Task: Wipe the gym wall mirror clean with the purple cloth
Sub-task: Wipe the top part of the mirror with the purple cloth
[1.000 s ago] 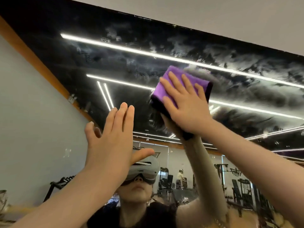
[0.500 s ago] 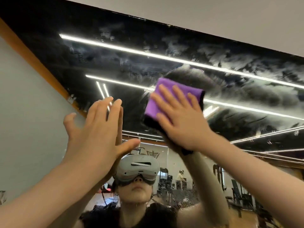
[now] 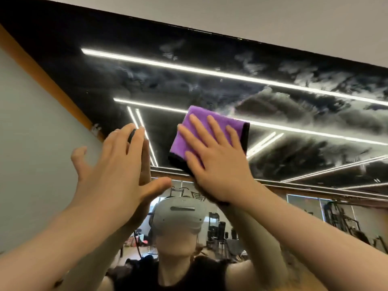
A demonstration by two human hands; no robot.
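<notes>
We see a purple cloth edged in black, whitish streaks smeared across the dark mirror, an orange trim strip, and a grey headset.

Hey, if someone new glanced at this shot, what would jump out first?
The purple cloth at centre, pressed flat on the mirror by the right hand. Then the white smears across the upper right glass, and the left hand spread open on the mirror at left.
</notes>
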